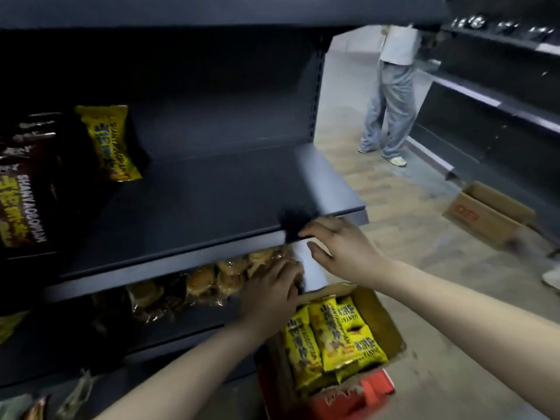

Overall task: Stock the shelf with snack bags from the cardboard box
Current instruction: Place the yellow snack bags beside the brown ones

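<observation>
1. Cardboard box point(385, 316): open on the floor below our arms, just beside the shelving, probably for short reaches. It holds at least 3 yellow snack bags point(333, 331) stood on edge.
2. Middle shelf point(212, 192): 1 yellow bag point(109, 140) upright at back left, beside dark bags point(24, 192).
3. Left hand point(272, 287): lies on clear-wrapped pastries point(200, 283) on the lower shelf; whether it grasps or only presses them, we cannot tell.
4. Right hand point(342, 247): fingers straight, holding nothing, tips at the middle shelf's front edge, likely steadying us.
</observation>
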Motion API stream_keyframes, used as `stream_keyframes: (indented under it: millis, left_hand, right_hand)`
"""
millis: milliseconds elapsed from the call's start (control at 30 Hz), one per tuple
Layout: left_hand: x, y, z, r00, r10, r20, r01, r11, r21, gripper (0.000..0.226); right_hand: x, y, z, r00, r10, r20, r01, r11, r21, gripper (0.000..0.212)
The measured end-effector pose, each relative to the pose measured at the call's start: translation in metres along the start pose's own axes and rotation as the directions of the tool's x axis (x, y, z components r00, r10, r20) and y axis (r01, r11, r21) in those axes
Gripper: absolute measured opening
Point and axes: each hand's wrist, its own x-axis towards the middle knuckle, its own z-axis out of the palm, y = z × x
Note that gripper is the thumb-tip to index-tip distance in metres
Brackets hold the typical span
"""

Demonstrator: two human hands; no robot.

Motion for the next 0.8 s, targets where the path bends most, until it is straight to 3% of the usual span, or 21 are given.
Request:
stream_keyframes:
  millis: [100,200,333,467,633,800]
  left_hand:
    - [-0.011,0.01,0.027,0.977,-0.083,0.196,0.077,0.996,0.039,0.027]
    - [-0.018,0.016,0.055,0.911,-0.201,0.361,0.174,0.979,0.107,0.041]
    - [-0.026,0.025,0.093,0.787,-0.389,0.479,0.397,0.913,0.091,0.039]
    - [-0.029,0.025,0.126,0.624,-0.582,0.522,0.62,0.775,0.123,0.036]
    - [-0.03,0.018,0.149,0.379,-0.717,0.585,0.785,0.584,0.208,0.041]
    - [-0.025,0.017,0.172,0.257,-0.833,0.49,0.906,0.384,0.177,0.051]
  right_hand:
    - [-0.041,0.016,0.009,0.996,-0.083,0.039,0.086,0.993,-0.082,0.026]
    - [-0.079,0.032,0.028,0.988,-0.006,0.154,0.015,0.998,-0.06,0.027]
    - [-0.119,0.054,0.057,0.947,0.113,0.301,-0.107,0.994,-0.037,0.025]
    - [-0.143,0.068,0.084,0.898,0.209,0.387,-0.225,0.974,-0.006,0.027]
    - [-0.149,0.07,0.12,0.793,0.39,0.468,-0.441,0.897,-0.001,0.036]
    - [-0.141,0.067,0.156,0.633,0.501,0.591,-0.687,0.715,0.13,0.042]
